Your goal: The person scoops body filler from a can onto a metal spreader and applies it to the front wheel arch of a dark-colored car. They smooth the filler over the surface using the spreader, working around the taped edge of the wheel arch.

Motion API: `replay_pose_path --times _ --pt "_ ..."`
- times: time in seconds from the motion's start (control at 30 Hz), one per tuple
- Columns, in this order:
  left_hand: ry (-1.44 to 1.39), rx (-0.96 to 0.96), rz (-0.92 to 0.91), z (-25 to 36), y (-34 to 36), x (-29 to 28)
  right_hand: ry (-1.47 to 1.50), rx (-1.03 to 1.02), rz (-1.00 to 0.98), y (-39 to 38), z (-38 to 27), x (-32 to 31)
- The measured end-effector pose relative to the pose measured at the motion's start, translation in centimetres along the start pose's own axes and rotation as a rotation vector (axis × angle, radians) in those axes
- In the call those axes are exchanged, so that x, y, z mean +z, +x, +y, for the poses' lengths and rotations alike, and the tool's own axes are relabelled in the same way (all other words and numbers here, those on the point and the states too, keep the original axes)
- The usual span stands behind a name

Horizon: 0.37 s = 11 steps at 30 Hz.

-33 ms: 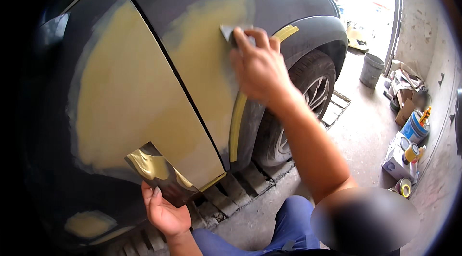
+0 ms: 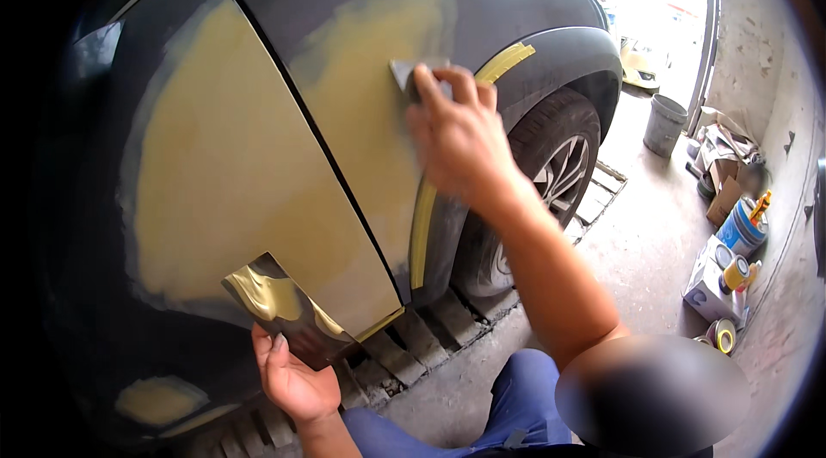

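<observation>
My right hand point(image 2: 460, 131) is closed on a grey putty spreader point(image 2: 404, 73), its blade against the filler-covered panel point(image 2: 361, 45) ahead of the wheel arch. Yellow body filler coats much of this panel and the neighbouring dark car door point(image 2: 237, 165), with a dark gap between them. Low in front of the door, my left hand point(image 2: 297, 381) grips a dark rectangular mixing plate point(image 2: 301, 325) by its lower edge. A thick smear of yellow putty point(image 2: 265, 293) lies on the plate's upper part. Fingers beneath the plate are partly hidden.
Yellow masking tape point(image 2: 422, 234) edges the wheel arch. Behind my right forearm stands the wheel point(image 2: 555, 170). A floor grating point(image 2: 456, 316) runs beneath the car. Along the right wall are a grey bucket point(image 2: 665, 125), a blue can point(image 2: 742, 228) and a white box point(image 2: 710, 286).
My right hand and the spreader have shifted slightly down along the panel. My left hand and the mixing plate have stayed nearly still.
</observation>
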<state>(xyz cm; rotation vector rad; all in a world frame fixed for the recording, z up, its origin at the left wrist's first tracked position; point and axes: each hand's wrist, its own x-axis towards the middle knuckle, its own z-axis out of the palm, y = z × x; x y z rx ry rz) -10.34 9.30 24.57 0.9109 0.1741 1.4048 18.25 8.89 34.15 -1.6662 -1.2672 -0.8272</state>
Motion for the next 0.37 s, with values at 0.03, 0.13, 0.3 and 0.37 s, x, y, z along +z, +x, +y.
replay_pose_path --times 0.03,0.13,0.3,0.37 --pt "-0.022 -0.012 -0.014 -0.3 0.1 0.0 -0.022 -0.034 -0.023 -1.6 -0.1 0.2" --pt "-0.010 -0.022 -0.011 -0.6 0.2 0.2 0.066 0.040 -0.047 -5.3 -2.2 0.5" --pt "0.023 -0.042 -0.025 -0.7 0.3 -0.2 0.102 0.053 -0.086 -9.5 -3.3 2.6" --pt "0.023 -0.055 -0.036 -0.9 0.4 -0.3 0.098 0.066 -0.132 -11.3 -3.5 3.5"
